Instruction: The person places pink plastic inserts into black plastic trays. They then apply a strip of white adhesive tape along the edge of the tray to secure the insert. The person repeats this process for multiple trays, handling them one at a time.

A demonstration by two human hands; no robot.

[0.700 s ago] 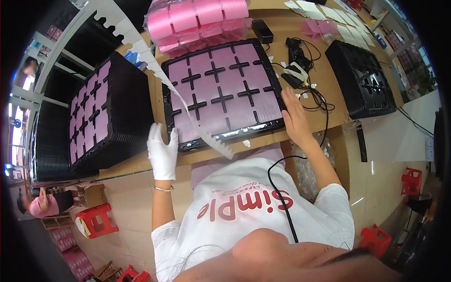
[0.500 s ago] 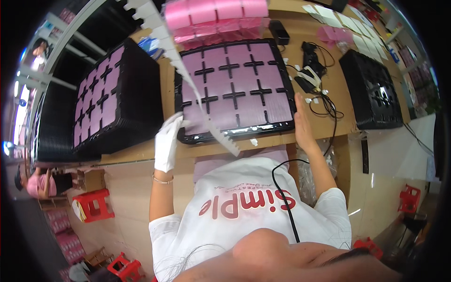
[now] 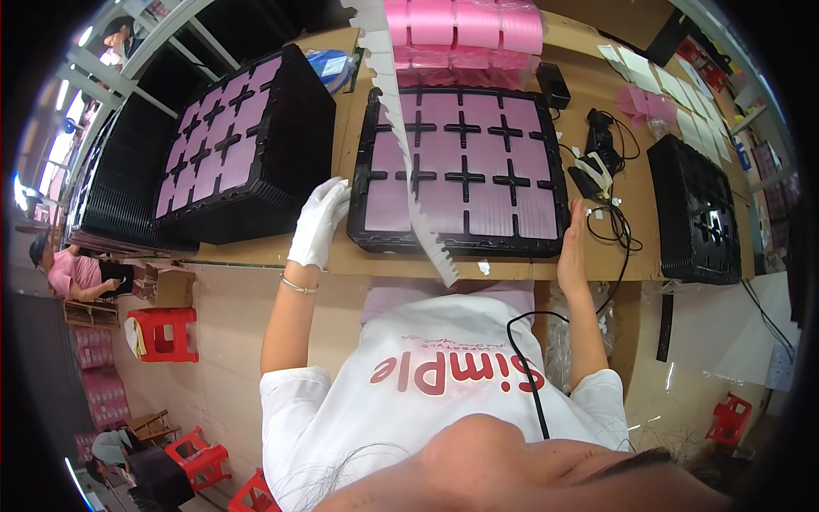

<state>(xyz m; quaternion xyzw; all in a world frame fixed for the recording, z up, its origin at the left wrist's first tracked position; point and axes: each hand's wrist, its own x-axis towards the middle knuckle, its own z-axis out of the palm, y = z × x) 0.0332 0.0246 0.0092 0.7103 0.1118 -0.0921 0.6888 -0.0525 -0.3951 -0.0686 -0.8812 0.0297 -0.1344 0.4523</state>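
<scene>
A black plastic tray (image 3: 444,245) with pink-purple sheets in its compartments, split by black cross-shaped dividers, lies before me on the table. My left hand (image 3: 320,224), in a white glove, is beside the tray's left side with fingers stretched toward it and nothing seen in them; whether the fingertips touch cannot be made out. Flat along the tray's right side rests my bare right hand (image 3: 574,243), fingers straight and upright. Across the tray's middle, close to the camera, hangs a pale strip with a toothed edge (image 3: 397,128), hiding part of the sheets.
A tall stack of similar trays (image 3: 294,162) stands at left, another black stack (image 3: 695,209) at right. Pink film rolls (image 3: 461,26) lie behind. A handheld device (image 3: 593,175) with black cables sits right of the tray. Red stools (image 3: 162,334) and another person (image 3: 77,273) are at left.
The view has turned, so the table and trays appear shifted right. My left hand has drawn slightly away from the tray's near left corner. My right hand stays at the right side.
</scene>
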